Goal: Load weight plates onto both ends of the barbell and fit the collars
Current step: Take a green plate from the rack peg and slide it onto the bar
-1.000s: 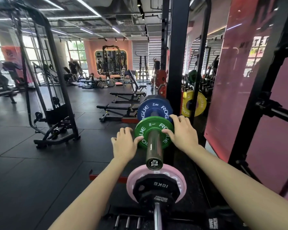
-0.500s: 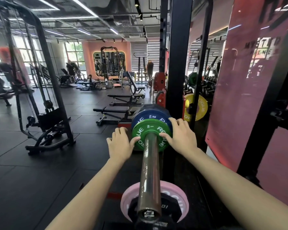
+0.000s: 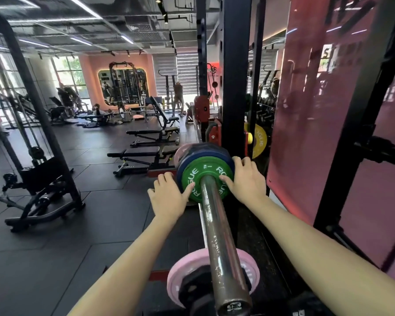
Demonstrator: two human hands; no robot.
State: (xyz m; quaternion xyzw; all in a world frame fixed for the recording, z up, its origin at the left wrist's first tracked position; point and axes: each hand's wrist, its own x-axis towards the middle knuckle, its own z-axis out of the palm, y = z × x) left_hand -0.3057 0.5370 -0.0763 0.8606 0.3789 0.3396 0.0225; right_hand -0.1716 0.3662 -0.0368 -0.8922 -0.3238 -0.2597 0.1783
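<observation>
Barbell sleeve [image 3: 217,242]: bare steel, running from lower frame edge away toward rack upright [image 3: 234,87]; end cap nearest camera.
Green plate [image 3: 205,177]: on sleeve, white ROGUE lettering, seated flush against blue plate [image 3: 205,152] behind it. Edge of a pink plate [image 3: 182,149] just visible behind blue one, at left. No collar visible on sleeve in front of green plate.
Left hand [image 3: 167,199]: at left rim of green plate, thumb lying on plate face, fingers wrapped over rim toward blue plate. Grip closed around plate edge, loosely curled.
Right hand [image 3: 246,181]: at right rim of green plate, thumb on face near hub, fingers curled over rim against blue plate. Grip likewise holding plate edge.
Both forearms extended, one either side of sleeve.
Below sleeve, near camera: pink plate [image 3: 176,281] with black plate [image 3: 196,290] in front of it, low down by rack base; mounting not discernible.
Right of upright: yellow ROGUE plate [image 3: 259,140], partly hidden.
Far right: pink panel [image 3: 328,110] behind black rack frame.
Left: cable machine [image 3: 39,179] on dark rubber floor [image 3: 78,247].
Mid-room: row of adjustable benches [image 3: 146,153]. Background: mirror on orange wall, several persons at a distance, details too small to tell.
</observation>
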